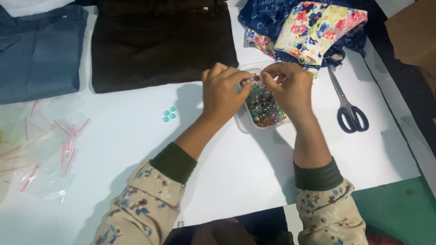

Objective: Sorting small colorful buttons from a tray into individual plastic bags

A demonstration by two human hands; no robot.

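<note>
Now, left hand (223, 93): I pinch what seems a tiny bead, too small to tell.
Right hand (287, 86): fingertips closed, meeting the left for fine work.
Beads: clear plastic tub of coloured glass beads (263, 106) directly beneath, catching drops.
Beside: dark-handled scissors (347, 104), four turquoise gems (169, 114).

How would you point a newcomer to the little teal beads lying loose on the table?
Start at the dark brown cloth on the white table. Just below its lower edge, left of the left hand, sit four teal beads, apart from the bead tub.
</note>
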